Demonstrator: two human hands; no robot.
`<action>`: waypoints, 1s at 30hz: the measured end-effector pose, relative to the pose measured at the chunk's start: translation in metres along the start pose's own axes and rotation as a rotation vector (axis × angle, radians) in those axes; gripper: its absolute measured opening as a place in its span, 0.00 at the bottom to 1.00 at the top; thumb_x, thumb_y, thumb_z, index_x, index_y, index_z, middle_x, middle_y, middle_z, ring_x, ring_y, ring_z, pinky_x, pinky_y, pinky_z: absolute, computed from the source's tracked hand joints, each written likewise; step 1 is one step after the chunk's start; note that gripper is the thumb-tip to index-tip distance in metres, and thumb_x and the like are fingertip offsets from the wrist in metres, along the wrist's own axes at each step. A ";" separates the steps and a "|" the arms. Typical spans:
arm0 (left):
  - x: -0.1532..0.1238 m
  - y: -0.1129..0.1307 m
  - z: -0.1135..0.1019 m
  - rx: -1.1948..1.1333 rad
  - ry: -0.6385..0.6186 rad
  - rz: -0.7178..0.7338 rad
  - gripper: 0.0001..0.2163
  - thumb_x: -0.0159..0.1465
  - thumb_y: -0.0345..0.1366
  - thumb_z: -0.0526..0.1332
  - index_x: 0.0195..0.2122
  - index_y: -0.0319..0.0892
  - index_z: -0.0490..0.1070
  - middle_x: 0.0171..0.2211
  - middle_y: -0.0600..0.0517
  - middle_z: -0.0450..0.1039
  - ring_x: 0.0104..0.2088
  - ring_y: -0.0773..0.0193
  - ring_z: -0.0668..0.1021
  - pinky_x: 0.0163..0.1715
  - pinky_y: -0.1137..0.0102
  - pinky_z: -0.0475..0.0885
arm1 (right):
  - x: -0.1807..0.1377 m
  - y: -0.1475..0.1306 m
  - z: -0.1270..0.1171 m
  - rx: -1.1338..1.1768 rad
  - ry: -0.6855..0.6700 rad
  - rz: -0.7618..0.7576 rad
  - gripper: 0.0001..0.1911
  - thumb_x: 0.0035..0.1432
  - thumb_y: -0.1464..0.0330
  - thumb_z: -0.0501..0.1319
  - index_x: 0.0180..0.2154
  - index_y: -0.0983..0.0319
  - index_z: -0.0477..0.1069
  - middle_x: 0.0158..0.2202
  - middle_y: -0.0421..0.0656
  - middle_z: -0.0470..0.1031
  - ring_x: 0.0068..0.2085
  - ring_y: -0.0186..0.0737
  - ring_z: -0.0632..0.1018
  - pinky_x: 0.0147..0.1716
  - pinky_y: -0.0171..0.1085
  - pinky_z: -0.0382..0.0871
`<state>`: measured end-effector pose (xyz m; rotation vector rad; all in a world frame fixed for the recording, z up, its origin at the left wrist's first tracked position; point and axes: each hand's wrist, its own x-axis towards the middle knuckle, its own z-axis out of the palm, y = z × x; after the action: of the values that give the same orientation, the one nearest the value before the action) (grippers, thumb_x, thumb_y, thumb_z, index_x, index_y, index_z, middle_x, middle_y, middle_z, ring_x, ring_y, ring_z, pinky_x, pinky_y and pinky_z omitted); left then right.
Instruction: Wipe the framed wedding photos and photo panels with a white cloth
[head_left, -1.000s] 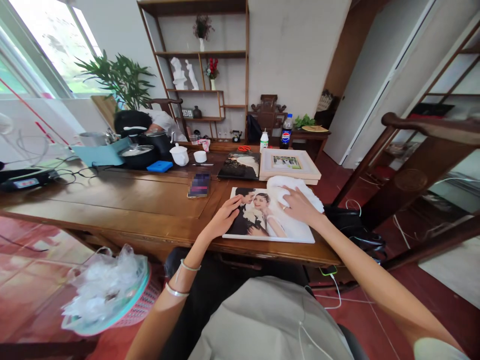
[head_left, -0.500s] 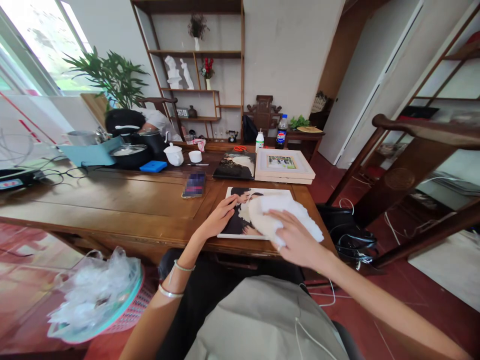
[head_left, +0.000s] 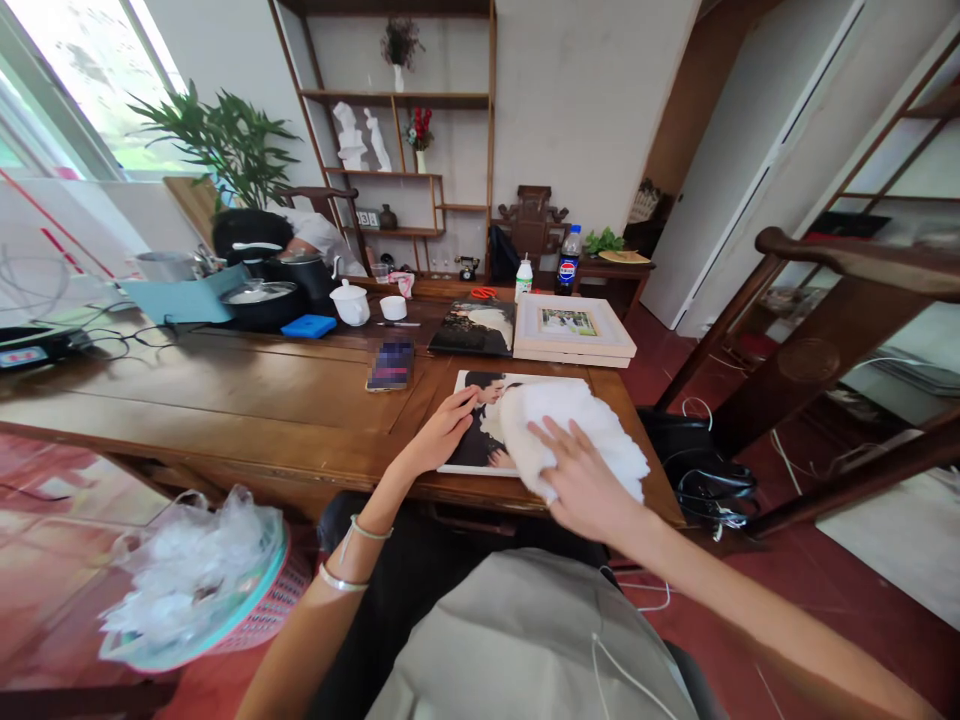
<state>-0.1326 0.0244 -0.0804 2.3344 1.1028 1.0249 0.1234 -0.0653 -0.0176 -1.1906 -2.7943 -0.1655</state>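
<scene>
A photo panel (head_left: 474,441) with a picture of a couple lies flat near the front edge of the wooden table. My left hand (head_left: 447,430) rests on its left side, fingers stretched out and holding nothing. Over the right part of the panel spreads a fluffy white cloth (head_left: 615,435), which hides much of the picture. My right hand (head_left: 581,482) presses and grips this cloth from above with the fingers spread; the thumb is hard to see.
Behind the panel lie a dark photo album (head_left: 471,328) and a white framed picture (head_left: 626,352). A phone (head_left: 391,366), white teapot (head_left: 350,303), cup (head_left: 393,307), blue box (head_left: 308,327) and cola bottle (head_left: 568,262) share the table (head_left: 225,385). A person (head_left: 315,235) bends beyond it. A bag-filled basket (head_left: 262,600) stands at left.
My right hand has shifted slightly, its fingers are spread wider, and the white cloth lies more bunched toward the lower middle of the panel. My left hand stays on the panel.
</scene>
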 end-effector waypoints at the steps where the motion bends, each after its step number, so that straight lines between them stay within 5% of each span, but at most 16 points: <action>1: 0.000 0.001 0.000 0.000 -0.001 0.005 0.20 0.69 0.37 0.47 0.61 0.44 0.61 0.65 0.47 0.55 0.65 0.58 0.58 0.65 0.57 0.52 | -0.007 -0.011 0.000 0.017 -0.010 -0.054 0.10 0.49 0.71 0.60 0.33 0.66 0.79 0.66 0.56 0.51 0.66 0.63 0.51 0.62 0.61 0.43; 6: 0.000 0.002 -0.002 0.007 -0.019 -0.001 0.21 0.69 0.37 0.46 0.62 0.40 0.60 0.65 0.45 0.54 0.65 0.57 0.58 0.65 0.57 0.51 | -0.007 -0.015 0.001 0.066 0.022 -0.103 0.08 0.49 0.71 0.60 0.31 0.63 0.78 0.67 0.51 0.53 0.67 0.55 0.51 0.63 0.56 0.43; 13: 0.000 0.000 0.000 -0.021 -0.005 -0.018 0.21 0.69 0.39 0.47 0.61 0.42 0.61 0.65 0.46 0.55 0.65 0.58 0.58 0.65 0.59 0.51 | 0.053 0.070 0.006 -0.006 0.088 0.178 0.17 0.63 0.65 0.52 0.41 0.69 0.75 0.60 0.61 0.63 0.63 0.55 0.60 0.60 0.59 0.47; 16: 0.000 0.002 0.000 -0.029 -0.002 -0.020 0.21 0.69 0.38 0.47 0.61 0.41 0.61 0.64 0.45 0.55 0.64 0.57 0.58 0.65 0.58 0.51 | 0.065 0.086 0.008 -0.068 0.082 0.233 0.20 0.65 0.65 0.48 0.42 0.70 0.75 0.57 0.64 0.66 0.62 0.55 0.62 0.58 0.58 0.51; 19: 0.000 0.004 -0.001 -0.030 0.006 -0.026 0.20 0.69 0.38 0.47 0.61 0.42 0.61 0.64 0.46 0.55 0.65 0.58 0.58 0.65 0.59 0.51 | 0.057 0.067 0.008 -0.101 0.070 0.239 0.18 0.62 0.66 0.52 0.43 0.70 0.75 0.58 0.62 0.65 0.62 0.58 0.61 0.57 0.57 0.53; 26: 0.000 0.002 0.001 -0.034 0.013 -0.030 0.21 0.69 0.38 0.47 0.62 0.42 0.61 0.65 0.46 0.55 0.65 0.58 0.58 0.65 0.58 0.51 | -0.010 -0.029 -0.003 -0.055 -0.028 0.152 0.11 0.52 0.69 0.61 0.37 0.64 0.79 0.62 0.58 0.60 0.63 0.67 0.57 0.56 0.61 0.52; 30: 0.000 -0.001 0.002 -0.026 0.014 -0.009 0.21 0.69 0.38 0.47 0.62 0.43 0.61 0.65 0.46 0.54 0.65 0.58 0.58 0.65 0.58 0.51 | -0.025 -0.032 -0.009 0.035 0.009 0.062 0.08 0.52 0.68 0.60 0.32 0.61 0.79 0.62 0.52 0.62 0.62 0.62 0.58 0.55 0.59 0.54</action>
<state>-0.1315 0.0252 -0.0823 2.3029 1.0973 1.0475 0.1178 -0.1060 -0.0144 -1.2636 -2.7371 -0.1166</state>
